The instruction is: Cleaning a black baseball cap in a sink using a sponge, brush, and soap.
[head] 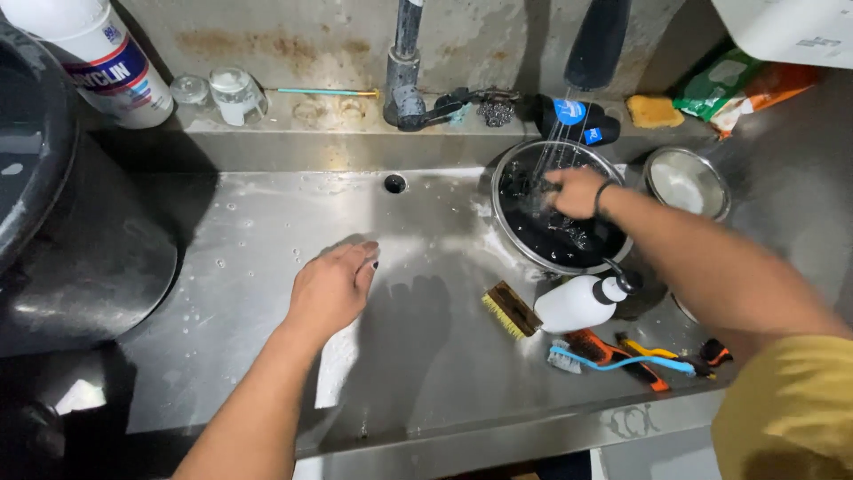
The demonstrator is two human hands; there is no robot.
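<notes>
At the far left, a large black tub (62, 231) is seen standing against the edge of the steel sink (267, 222), and a white bottle with a blue and red label (98, 58) is set on the back ledge above it. Just beside the bottle, two small clear glass jars (227, 92) are placed, and a thin teal pencil-like stick (324, 92) is laid next to them.

Lower down, the left hand (333, 286) is held flat and released over the wet sink floor, palm down, with nothing grasped; whether it touches the metal cannot be told. Behind it, the round drain hole (394, 183) is seen in the back wall, and the tap (404, 71) rises from the ledge above.

Further right, a yellow-bristled scrubbing brush (512, 310) is laid on the sink floor, touching a white squeeze bottle with a black nozzle (582, 300) that lies on its side. Near the front edge, a blue toothbrush (613, 362) and some orange-handled tools (657, 356) are scattered.

Above these, a round metal-rimmed pan with a dark inside (555, 218) is placed under a spray of water. The right hand (576, 191) is pressed into the pan with fingers curled; what it grips cannot be told. To the right, a steel bowl (686, 182) is set, and a yellow sponge (654, 110) rests on the ledge.
</notes>
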